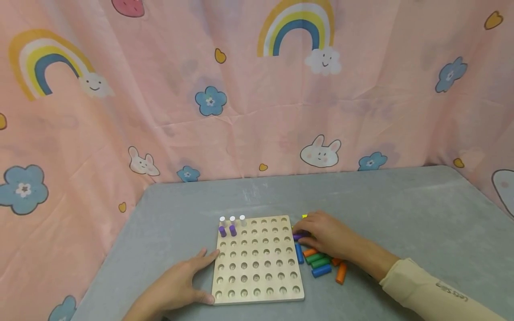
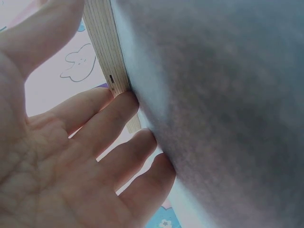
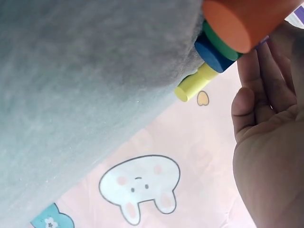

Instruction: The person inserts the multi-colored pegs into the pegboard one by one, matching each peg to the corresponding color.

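A square wooden pegboard point(image 1: 261, 258) with rows of round holes lies flat on the table. White pegs point(image 1: 242, 220) stand in three holes of its back row at the left, with two purple pegs point(image 1: 233, 230) in the row before them. My left hand point(image 1: 174, 283) touches the board's left edge with thumb and fingertips. In the left wrist view those fingers point(image 2: 111, 123) lie loosely bent against the board's side point(image 2: 107, 47). Right of the board, my right hand point(image 1: 331, 234) pinches a purple peg point(image 1: 299, 236) between thumb and forefinger, low among the loose pegs.
Loose blue point(image 1: 321, 271), green point(image 1: 317, 258) and orange pegs point(image 1: 341, 273) lie in a heap by the board's right edge. A yellow peg point(image 3: 190, 88) lies behind the heap. The grey table point(image 1: 192, 200) meets a pink printed curtain point(image 1: 241, 133) at the back.
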Motion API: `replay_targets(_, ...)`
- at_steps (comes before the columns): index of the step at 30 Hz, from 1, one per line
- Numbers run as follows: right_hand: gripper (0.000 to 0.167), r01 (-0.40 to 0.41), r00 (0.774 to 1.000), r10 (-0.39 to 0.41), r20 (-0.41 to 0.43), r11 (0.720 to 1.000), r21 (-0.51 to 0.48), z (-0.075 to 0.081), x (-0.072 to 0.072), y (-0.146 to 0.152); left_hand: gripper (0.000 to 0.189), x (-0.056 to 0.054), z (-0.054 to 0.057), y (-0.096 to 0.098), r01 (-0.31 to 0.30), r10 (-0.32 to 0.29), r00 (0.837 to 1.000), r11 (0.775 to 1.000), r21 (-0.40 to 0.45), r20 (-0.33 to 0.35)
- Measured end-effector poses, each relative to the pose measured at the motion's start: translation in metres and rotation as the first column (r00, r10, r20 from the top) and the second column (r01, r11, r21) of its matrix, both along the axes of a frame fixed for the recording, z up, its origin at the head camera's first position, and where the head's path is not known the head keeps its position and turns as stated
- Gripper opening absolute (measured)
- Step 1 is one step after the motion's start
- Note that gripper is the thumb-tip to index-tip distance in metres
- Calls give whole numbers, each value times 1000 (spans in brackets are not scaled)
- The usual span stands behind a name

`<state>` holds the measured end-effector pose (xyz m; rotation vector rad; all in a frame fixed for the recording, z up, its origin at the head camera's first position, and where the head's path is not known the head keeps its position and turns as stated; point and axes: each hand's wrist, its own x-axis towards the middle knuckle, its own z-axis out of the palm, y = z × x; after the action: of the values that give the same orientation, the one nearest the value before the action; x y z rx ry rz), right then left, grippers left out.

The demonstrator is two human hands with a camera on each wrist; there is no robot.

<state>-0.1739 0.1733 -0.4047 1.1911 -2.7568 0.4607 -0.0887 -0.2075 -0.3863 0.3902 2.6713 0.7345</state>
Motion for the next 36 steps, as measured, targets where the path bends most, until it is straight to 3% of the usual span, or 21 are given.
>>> replay_targets(11,29,49,998,-50,-36,998,-25,1,4,-3,104,1,-1,-2,2,-2,1000,1000,0,20)
replay_targets(19,24,72,997,-73,-14,996,-45,2,4,-3,104,-1,-2,-1,-12,12,1000,1000,-15,28)
replay_targets(24,22,50,997,-53,-54,997,-67,2,3,-1,105,-2,-3,-1,-11,12,1000,1000,-15,27)
replay_targets(36,22,96,994,-98,-44,994,-51,26,-2,-2,105,-1,-1,1,-16,16,1000,1000,-13,11)
